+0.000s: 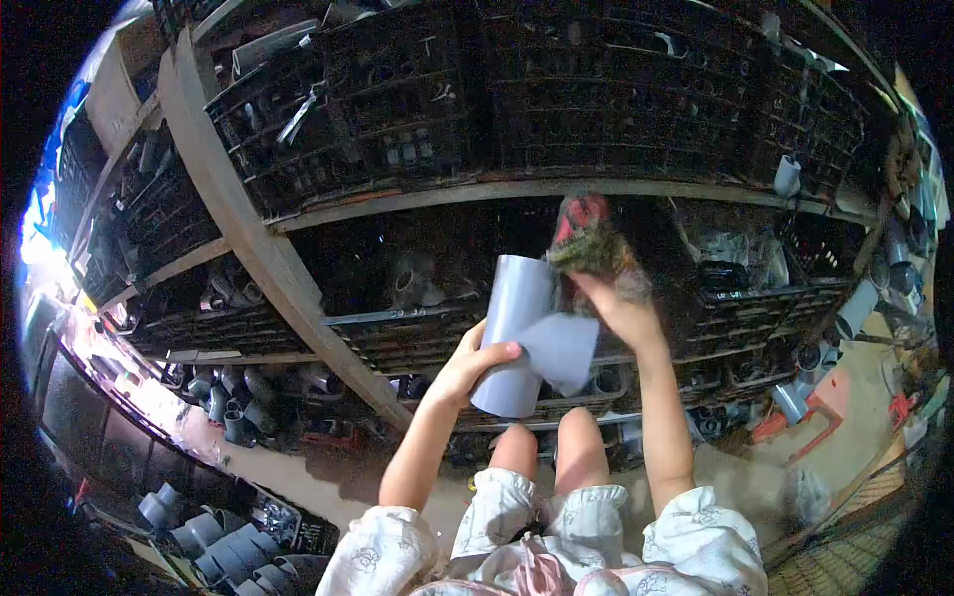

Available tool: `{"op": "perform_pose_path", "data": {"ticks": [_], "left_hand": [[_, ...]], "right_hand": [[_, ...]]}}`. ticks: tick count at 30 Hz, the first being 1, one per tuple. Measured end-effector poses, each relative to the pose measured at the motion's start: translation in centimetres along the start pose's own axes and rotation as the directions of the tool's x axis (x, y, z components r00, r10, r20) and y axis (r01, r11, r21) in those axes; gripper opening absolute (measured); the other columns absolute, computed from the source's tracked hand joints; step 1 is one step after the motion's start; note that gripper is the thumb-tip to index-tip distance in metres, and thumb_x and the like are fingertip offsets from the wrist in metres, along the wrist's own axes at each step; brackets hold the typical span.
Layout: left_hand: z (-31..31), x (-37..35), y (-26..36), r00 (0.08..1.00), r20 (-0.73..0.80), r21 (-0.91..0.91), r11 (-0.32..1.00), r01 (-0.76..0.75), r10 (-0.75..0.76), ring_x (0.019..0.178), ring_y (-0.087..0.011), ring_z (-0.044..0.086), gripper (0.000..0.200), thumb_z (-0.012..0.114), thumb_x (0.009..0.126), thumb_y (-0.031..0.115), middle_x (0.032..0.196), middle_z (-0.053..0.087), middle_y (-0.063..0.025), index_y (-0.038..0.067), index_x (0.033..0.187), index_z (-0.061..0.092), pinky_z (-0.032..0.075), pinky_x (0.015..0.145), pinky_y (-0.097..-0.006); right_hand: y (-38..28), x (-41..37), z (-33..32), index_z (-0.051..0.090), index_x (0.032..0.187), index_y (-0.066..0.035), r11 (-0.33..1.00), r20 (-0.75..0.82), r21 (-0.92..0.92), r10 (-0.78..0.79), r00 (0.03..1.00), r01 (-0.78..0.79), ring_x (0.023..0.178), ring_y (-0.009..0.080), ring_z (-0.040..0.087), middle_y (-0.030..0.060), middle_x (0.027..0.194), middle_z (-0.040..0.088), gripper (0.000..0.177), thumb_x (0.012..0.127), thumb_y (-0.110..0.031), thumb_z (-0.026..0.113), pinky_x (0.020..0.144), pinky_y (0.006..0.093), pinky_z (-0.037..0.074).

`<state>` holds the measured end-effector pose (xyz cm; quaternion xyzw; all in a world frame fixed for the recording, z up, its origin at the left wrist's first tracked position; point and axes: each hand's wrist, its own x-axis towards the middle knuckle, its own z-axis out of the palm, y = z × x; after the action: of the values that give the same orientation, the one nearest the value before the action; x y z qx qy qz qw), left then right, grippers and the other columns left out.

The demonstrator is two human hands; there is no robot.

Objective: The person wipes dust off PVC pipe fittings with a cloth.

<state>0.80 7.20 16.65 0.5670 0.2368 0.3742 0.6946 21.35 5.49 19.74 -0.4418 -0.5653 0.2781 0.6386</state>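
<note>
A large grey plastic pipe tee (519, 298) is held upright in front of my knees, its short branch pointing to the lower right. My left hand (475, 366) is closed around its lower left side, thumb across the front. Above the branch, my right hand (621, 306) grips a crumpled cloth (594, 236) with red and dark green patches. Motion smears both the cloth and the fingers on it. The cloth is close to the tee's upper right side.
Wooden shelves (417, 207) with dark plastic crates (556, 109) rise ahead. One grey fitting (787, 177) stands on the upper ledge at right. More grey fittings (224, 541) lie at the lower left. A red plastic stool (810, 422) is on the floor at right.
</note>
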Motion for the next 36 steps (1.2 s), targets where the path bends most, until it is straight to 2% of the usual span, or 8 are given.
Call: {"op": "perform_pose_path", "data": {"ticks": [4,7,11,13,19,24,32,36], "left_hand": [[0.4,0.5,-1.4,0.954,-0.215,0.096,0.976,-0.195,0.211,0.09,-0.0145,0.05,0.06,0.07,0.066,0.023,0.099,0.053,-0.011,-0.002,0.112,0.041,0.04,0.08,-0.0285],[1.3,1.2,-2.1,0.854,-0.256,0.364,0.864,-0.348,0.452,0.088,-0.0144,0.05,0.056,0.069,0.068,0.018,0.098,0.052,-0.0102,0.0,0.112,0.039,0.041,0.077,-0.0275],[1.4,1.3,-2.6,0.799,-0.294,0.358,0.835,-0.417,0.525,0.087,-0.0155,0.052,0.061,0.068,0.066,0.013,0.098,0.052,-0.0106,0.0,0.115,0.034,0.042,0.077,-0.0301],[1.4,1.1,-2.8,0.775,-0.295,0.388,0.812,-0.437,0.558,0.086,-0.0159,0.052,0.062,0.068,0.065,0.011,0.098,0.053,-0.0107,-0.001,0.116,0.033,0.043,0.076,-0.0313],[2.6,-0.9,-1.5,0.729,0.004,0.765,0.467,-0.443,0.685,0.09,-0.0261,0.056,0.081,0.075,0.054,0.026,0.1,0.054,-0.0199,-0.003,0.117,0.034,0.044,0.079,-0.0324],[1.7,-0.5,-1.6,0.693,-0.028,0.724,0.493,-0.483,0.721,0.087,-0.025,0.057,0.079,0.075,0.052,0.019,0.095,0.056,-0.0181,-0.003,0.116,0.035,0.045,0.077,-0.0326],[2.1,-1.0,-1.5,0.753,0.053,0.71,0.505,-0.49,0.656,0.087,-0.0254,0.057,0.078,0.074,0.053,0.024,0.096,0.056,-0.0188,-0.004,0.115,0.036,0.045,0.077,-0.0329],[1.8,-0.4,-2.4,0.763,-0.057,0.677,0.587,-0.444,0.644,0.087,-0.0241,0.057,0.077,0.075,0.053,0.022,0.097,0.055,-0.0184,-0.003,0.115,0.036,0.044,0.077,-0.0332]], "right_hand": [[-0.5,0.5,-0.7,0.046,0.095,-0.001,0.75,-0.096,-0.602,-0.41,0.907,0.276,0.08,0.0274,0.056,0.0126,0.086,0.056,0.036,0.065,-0.007,0.066,0.07,0.033,0.044],[-0.2,-0.7,1.4,0.047,0.089,-0.002,0.643,0.114,-0.711,-0.294,0.949,0.285,0.077,0.0321,0.054,0.0144,0.082,0.053,0.034,0.066,-0.016,0.066,0.067,0.0375,0.043],[-1.7,-1.6,2.6,0.045,0.108,-0.003,0.789,0.336,-0.294,-0.443,0.831,0.54,0.103,0.0332,0.046,0.0169,0.105,0.051,0.053,0.071,-0.036,0.063,0.091,0.0413,0.033],[-0.5,-4.0,3.2,0.044,0.112,-0.003,0.648,0.299,-0.553,-0.431,0.851,0.523,0.11,0.0346,0.039,0.017,0.113,0.046,0.057,0.074,-0.043,0.057,0.099,0.0464,0.019],[-1.4,-0.4,1.8,0.053,0.085,-0.002,0.963,0.314,0.148,0.172,0.934,-0.227,0.078,0.0095,0.044,0.0045,0.082,0.053,0.05,0.089,-0.047,0.029,0.076,0.0248,0.036],[0.4,-1.9,3.1,0.049,0.101,-0.001,0.985,0.12,-0.089,-0.138,0.983,0.149,0.094,0.0239,0.046,0.0102,0.098,0.052,0.049,0.09,-0.041,0.024,0.093,0.0327,0.028],[-1.8,-3.0,2.0,-0.014,0.132,-0.009,0.972,0.301,0.235,-0.094,0.949,0.022,0.124,0.0186,0.018,0.0095,0.137,0.014,0.073,0.083,-0.057,0.012,0.102,0.0316,0.009],[-2.1,-2.4,2.2,-0.009,0.133,-0.005,0.999,0.309,0.041,-0.007,0.951,-0.006,0.128,0.0214,0.007,0.0119,0.14,0.006,0.07,0.086,-0.054,0.008,0.103,0.0335,0.004]]}}
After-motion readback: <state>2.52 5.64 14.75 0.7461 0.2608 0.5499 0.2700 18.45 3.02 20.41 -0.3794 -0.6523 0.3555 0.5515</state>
